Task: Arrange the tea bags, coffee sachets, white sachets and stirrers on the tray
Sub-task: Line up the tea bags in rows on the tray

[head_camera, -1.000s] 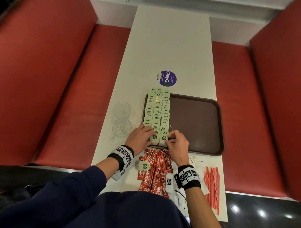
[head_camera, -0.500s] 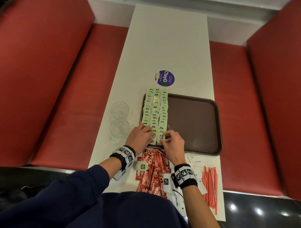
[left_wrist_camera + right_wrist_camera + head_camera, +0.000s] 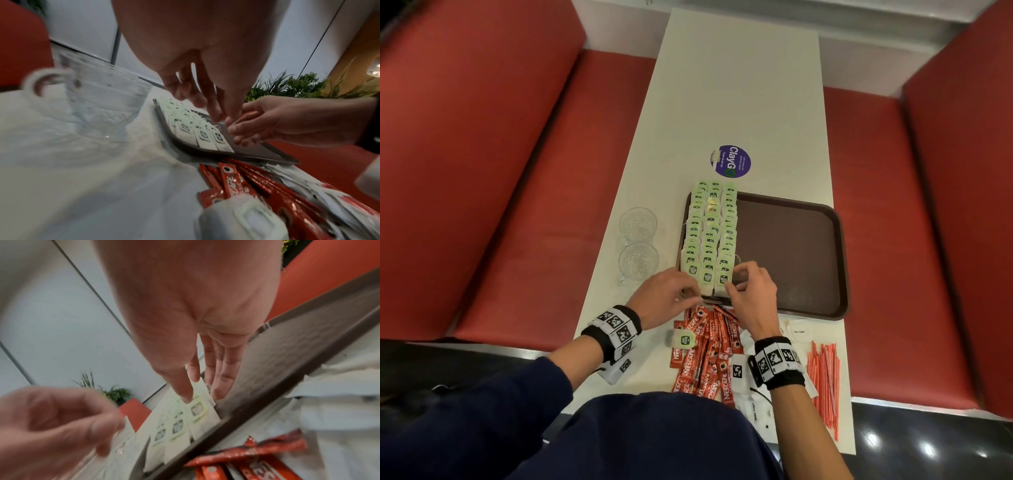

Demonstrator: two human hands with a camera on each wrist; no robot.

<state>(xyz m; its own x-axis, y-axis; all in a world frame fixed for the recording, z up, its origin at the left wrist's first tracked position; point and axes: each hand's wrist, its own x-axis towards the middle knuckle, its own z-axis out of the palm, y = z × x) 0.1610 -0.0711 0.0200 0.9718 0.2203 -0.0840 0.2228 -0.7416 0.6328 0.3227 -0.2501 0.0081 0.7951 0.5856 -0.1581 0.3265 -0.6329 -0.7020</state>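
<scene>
Right hand narrow: thumb and forefinger pinch the nearest tea bag, judged to be squaring it into its column at the near rim of the brown tray. Left hand, just beside the right thumb, is loosely curled with nothing visibly held. Tea bags are flat paper envelopes, green-labelled, overlapped in three rows running away from the fingertips. Behind the wrists, off-tray: glossy red coffee sachets, a stray tea bag, white sachets, thin red stirrers

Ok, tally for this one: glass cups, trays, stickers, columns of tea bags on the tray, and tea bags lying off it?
Glass cups: 2
Tray: 1
Sticker: 1
Tea-bag columns: 3
Loose tea bag: 1
Total: 8
</scene>
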